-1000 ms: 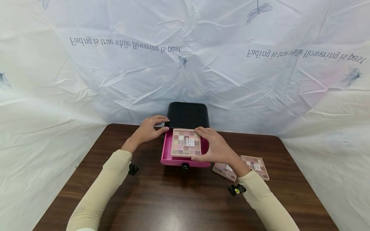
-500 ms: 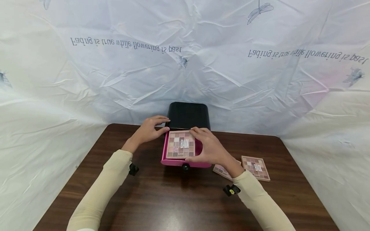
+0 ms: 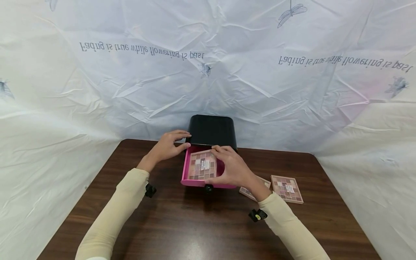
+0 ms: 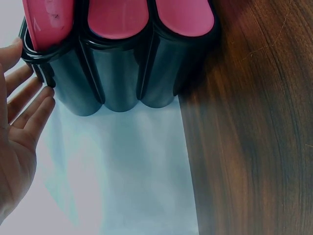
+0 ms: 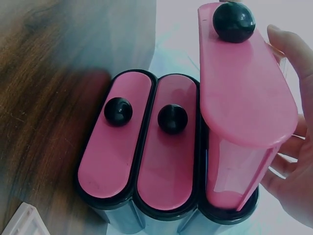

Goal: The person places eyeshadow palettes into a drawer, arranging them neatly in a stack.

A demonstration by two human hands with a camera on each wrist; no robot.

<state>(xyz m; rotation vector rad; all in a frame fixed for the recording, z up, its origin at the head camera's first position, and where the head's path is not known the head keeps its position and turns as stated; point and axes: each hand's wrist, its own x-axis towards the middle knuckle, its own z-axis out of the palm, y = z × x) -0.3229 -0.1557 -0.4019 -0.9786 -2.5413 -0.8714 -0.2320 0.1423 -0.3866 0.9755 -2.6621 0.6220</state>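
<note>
A black drawer cabinet (image 3: 212, 130) with pink drawers stands at the table's back edge. Its top drawer (image 3: 191, 183) is pulled out, the round black knob (image 3: 208, 189) facing me. An eyeshadow palette (image 3: 199, 168) marked "BACK" lies tilted inside, towards the drawer's left side. My right hand (image 3: 234, 169) grips the palette, fingers at its far edge and thumb at the near one. My left hand (image 3: 166, 146) touches the cabinet's left side near the drawer opening; in the left wrist view its fingers are nearly straight along the black casing.
Two more eyeshadow palettes lie on the wooden table (image 3: 195, 224) to the right: one in full view (image 3: 287, 189), the other palette (image 3: 247, 193) partly behind my right forearm. The lower drawers (image 5: 117, 161) are closed. A white printed sheet (image 3: 211, 90) hangs behind the table.
My right hand has carried the palette leftward and lowered it into the open drawer, where it now sits deeper and tilted. My left hand has stayed at the cabinet's side.
</note>
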